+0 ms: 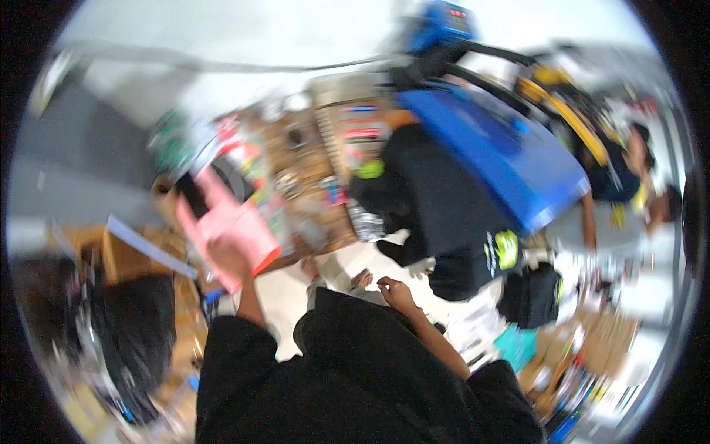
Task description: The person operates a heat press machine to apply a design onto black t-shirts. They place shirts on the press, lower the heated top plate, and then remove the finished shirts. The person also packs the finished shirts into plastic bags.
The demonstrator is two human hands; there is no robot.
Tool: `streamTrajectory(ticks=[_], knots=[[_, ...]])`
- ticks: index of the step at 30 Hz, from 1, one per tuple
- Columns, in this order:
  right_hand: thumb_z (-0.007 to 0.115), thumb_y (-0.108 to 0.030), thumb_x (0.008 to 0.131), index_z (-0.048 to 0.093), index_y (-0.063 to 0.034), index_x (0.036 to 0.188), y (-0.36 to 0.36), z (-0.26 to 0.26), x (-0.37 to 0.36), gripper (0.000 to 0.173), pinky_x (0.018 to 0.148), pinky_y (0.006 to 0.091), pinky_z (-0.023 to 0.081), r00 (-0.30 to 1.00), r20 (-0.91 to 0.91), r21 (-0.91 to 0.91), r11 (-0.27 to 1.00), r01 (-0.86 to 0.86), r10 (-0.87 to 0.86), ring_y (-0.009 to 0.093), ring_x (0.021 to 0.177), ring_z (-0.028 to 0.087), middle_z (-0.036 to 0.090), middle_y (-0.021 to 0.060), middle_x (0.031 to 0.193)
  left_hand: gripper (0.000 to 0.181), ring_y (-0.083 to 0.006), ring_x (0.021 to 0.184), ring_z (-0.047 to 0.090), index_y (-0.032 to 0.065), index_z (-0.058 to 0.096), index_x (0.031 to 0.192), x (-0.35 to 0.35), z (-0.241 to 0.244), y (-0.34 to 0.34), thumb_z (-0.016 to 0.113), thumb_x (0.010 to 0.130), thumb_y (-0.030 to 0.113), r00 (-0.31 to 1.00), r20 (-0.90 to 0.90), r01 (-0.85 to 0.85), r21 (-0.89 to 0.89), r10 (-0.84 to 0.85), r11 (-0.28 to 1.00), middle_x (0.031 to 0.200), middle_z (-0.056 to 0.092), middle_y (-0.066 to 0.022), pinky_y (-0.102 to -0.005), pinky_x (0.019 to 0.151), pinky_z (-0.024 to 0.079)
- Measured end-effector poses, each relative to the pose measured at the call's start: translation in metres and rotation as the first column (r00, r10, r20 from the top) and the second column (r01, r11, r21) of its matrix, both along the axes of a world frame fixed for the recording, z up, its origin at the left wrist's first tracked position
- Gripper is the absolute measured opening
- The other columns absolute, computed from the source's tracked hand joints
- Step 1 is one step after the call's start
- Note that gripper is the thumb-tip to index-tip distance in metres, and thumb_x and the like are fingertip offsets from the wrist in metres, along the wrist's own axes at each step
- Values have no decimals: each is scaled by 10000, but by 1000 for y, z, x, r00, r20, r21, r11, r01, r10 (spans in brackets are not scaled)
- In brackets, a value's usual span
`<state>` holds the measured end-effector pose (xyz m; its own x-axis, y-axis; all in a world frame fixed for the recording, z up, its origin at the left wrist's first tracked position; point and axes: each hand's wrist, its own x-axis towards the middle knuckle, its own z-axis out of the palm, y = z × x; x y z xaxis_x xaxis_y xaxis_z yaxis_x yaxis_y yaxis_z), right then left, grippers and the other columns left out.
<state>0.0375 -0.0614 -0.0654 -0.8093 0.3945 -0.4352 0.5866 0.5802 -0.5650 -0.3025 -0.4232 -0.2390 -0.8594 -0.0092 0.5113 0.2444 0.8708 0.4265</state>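
Note:
My left hand [228, 255] is blurred over a pink vest-shaped bag or cloth piece [244, 227] with two strap-like upper parts. It touches the pink piece, but the blur hides whether the fingers grip it. The pink piece lies at the left end of a wooden table [333, 233], its lower end reaching past the front edge. In front of my body hangs my right hand [396, 293], fingers loosely bent and nothing seen in them. To its upper right, a black garment [444, 194] with a neon green print [506, 250] drapes down beside a blue heat press [488, 144].
A blue control box [444, 28] with a lit display tops the press. Printed sheets or packets [360, 133] and small items cover the table. Cardboard boxes [604, 338] and a teal cloth [516, 344] are at lower right. A black plastic bag [133, 327] is at left. Other people [646, 161] are at far right.

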Motion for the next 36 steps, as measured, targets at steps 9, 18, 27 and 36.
streamTrajectory(ticks=[9, 18, 27, 36], knots=[[472, -24, 894, 630, 24, 1024, 136, 7, 153, 210, 627, 285, 539, 635, -321, -193, 705, 682, -702, 149, 685, 644, 685, 97, 893, 357, -378, 1299, 397, -6, 506, 1272, 66, 159, 101, 456, 1011, 233, 991, -79, 111, -10, -111, 994, 1369, 453, -214, -498, 1096, 340], [476, -410, 1004, 571, 13, 1199, 327, 92, 142, 475, 977, 329, 408, 283, -661, -243, 555, 795, -695, 231, 1071, 569, 627, 164, 1126, 455, -225, 1202, 504, 22, 514, 1285, 225, 205, 307, 457, 1012, 382, 478, 446, 12, 858, -757, 514, 1340, 522, -123, -356, 1005, 376], [507, -512, 959, 646, 49, 1045, 454, 41, 135, 585, 893, 343, 438, 650, -296, -245, 714, 656, -700, 261, 927, 590, 662, 178, 983, 737, -235, 1264, 493, -43, 397, 1408, 267, 225, 387, 498, 962, 534, 244, 586, -325, 800, -773, 504, 1404, 495, -121, -374, 1095, 336], [612, -267, 956, 607, -1, 1174, 356, 115, 299, 344, 933, 247, 399, -282, -388, -843, 214, 494, -877, 101, 1025, 539, 617, 2, 1145, 518, -233, 1095, 570, 1, 439, 1362, 350, 367, 351, 586, 916, 220, 166, 117, -108, 989, -979, 100, 1318, 541, -159, -397, 947, 473]])
